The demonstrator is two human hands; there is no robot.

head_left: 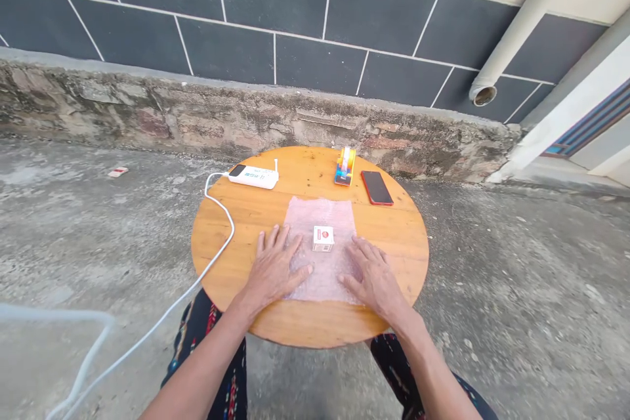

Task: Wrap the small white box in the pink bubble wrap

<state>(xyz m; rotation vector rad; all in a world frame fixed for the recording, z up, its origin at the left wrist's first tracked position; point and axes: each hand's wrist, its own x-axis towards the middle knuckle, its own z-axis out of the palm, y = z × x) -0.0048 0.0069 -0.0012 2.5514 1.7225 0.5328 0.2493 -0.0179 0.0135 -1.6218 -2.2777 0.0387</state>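
Note:
A pinkish sheet of bubble wrap (322, 282) lies flat on the round wooden table (226, 210). On the middle of the sheet sits a small white box (323, 239) with red printing on top. My left hand (277, 264) rests on the left edge of the sheet, fingers spread, partly on the wood. Over the right edge lies my right hand (371, 272), its fingers stretched out and slightly apart. Neither hand touches the box, which stands between them.
At the table's back are a white power strip (256, 176), a yellow and blue tape dispenser (345, 167) and a red-edged phone (377, 188). A white cable (216, 256) runs off the left side. Behind stands a stone-based wall (221, 111) with a drainpipe (512, 33).

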